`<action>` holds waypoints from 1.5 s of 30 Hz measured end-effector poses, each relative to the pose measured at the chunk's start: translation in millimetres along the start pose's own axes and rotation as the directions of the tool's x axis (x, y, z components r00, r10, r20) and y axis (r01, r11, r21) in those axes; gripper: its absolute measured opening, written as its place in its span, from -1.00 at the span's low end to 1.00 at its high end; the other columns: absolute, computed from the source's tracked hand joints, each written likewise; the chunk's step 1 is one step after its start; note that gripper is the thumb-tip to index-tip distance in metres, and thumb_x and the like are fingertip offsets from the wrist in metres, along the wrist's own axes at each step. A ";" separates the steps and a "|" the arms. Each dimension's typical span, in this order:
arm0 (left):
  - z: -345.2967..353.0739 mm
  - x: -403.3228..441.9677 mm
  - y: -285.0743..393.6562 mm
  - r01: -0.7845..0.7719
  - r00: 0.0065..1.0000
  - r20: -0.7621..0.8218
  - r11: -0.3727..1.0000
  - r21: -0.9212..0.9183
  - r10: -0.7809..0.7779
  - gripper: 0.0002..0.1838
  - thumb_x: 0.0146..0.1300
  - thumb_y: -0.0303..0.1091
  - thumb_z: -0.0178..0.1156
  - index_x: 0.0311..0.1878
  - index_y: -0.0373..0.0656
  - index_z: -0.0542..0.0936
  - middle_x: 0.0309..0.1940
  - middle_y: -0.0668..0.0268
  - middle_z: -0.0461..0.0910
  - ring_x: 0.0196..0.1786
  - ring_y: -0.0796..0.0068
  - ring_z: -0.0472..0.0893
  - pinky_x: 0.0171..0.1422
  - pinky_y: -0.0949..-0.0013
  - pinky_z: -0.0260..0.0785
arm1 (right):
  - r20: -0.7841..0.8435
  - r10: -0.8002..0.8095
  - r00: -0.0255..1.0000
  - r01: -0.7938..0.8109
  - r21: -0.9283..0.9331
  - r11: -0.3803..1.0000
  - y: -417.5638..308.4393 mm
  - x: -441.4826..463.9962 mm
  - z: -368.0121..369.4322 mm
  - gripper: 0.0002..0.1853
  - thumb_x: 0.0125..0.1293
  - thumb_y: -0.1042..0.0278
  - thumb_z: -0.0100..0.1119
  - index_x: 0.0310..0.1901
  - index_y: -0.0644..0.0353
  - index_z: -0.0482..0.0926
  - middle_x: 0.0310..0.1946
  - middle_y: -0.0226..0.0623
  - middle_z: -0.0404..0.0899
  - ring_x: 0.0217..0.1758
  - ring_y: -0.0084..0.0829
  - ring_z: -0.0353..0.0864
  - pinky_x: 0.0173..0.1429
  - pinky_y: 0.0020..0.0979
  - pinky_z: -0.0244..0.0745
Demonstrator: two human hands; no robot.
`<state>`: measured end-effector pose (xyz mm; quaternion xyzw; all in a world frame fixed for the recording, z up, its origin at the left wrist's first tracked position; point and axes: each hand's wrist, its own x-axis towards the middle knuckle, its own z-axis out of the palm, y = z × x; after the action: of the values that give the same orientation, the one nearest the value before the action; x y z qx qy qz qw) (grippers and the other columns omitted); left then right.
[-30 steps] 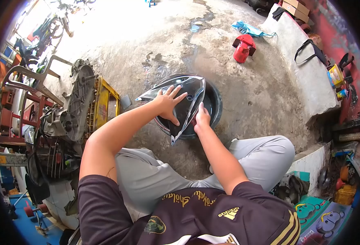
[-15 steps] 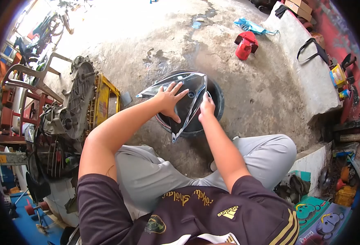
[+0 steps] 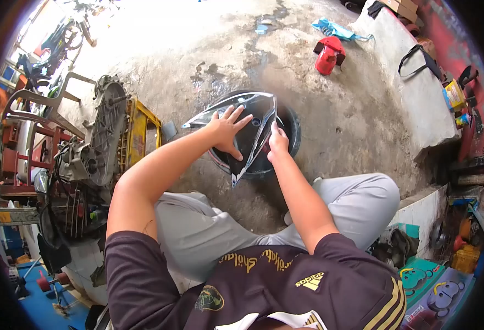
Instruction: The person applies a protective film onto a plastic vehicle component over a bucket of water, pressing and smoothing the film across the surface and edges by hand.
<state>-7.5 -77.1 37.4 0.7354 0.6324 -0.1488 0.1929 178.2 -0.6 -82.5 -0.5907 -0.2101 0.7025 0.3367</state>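
A glossy black three-pointed plastic panel, which looks like a motorcycle fairing, lies across a round black basin on the floor. Its pale edges catch the light. My left hand rests on the panel's upper face with its fingers spread. At the panel's right edge, my right hand grips the rim, thumb on top and fingers mostly hidden. The panel covers much of the basin's inside.
A yellow crate and a grey engine casing stand at left, near a metal chair frame. Ahead on the wet concrete are a red plastic part and a blue cloth. A concrete ledge runs along the right.
The camera view has shifted slightly. Both hands keep almost the same places on the panel, and the panel has barely moved.
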 end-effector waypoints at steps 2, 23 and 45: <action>0.1 1.3 0.2 0.006 1.000 0.007 1.000 0.018 -0.006 0.60 -0.22 0.51 0.58 0.80 0.21 -0.16 0.80 0.01 -0.28 0.79 -0.24 -0.18 0.65 -0.54 -0.01 | -0.024 -0.018 1.000 0.018 -0.003 1.000 9.0 4.0 -1.0 -0.57 0.57 -0.08 0.29 -0.12 0.21 0.66 -0.25 -0.41 0.62 -0.16 -0.53 0.51 0.01 -0.37 0.50; -3.0 0.7 1.9 0.026 0.999 0.047 1.000 0.013 -0.027 0.59 -0.19 0.48 0.59 0.80 0.24 -0.20 0.81 0.03 -0.30 0.80 -0.21 -0.20 0.66 -0.53 -0.01 | 0.208 -0.031 0.978 -0.003 0.164 0.986 -9.5 41.3 4.2 -0.56 0.61 -0.10 0.21 0.12 0.17 0.60 -0.01 -0.22 0.69 0.04 -0.22 0.72 0.17 -0.01 0.67; -3.1 0.9 1.6 0.018 0.999 0.033 1.000 -0.003 -0.018 0.59 -0.20 0.48 0.60 0.80 0.24 -0.17 0.81 0.03 -0.29 0.79 -0.25 -0.17 0.64 -0.57 -0.01 | 0.181 -0.046 0.982 0.036 0.060 0.998 -16.2 80.1 15.4 -0.48 0.60 -0.09 0.22 0.25 0.23 0.55 0.18 -0.11 0.63 0.22 -0.23 0.65 0.26 -0.08 0.62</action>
<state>-5.9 -75.0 39.9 0.7269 0.6358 -0.1615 0.2031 160.8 69.8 -123.2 -0.5099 -0.2323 0.7521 0.3469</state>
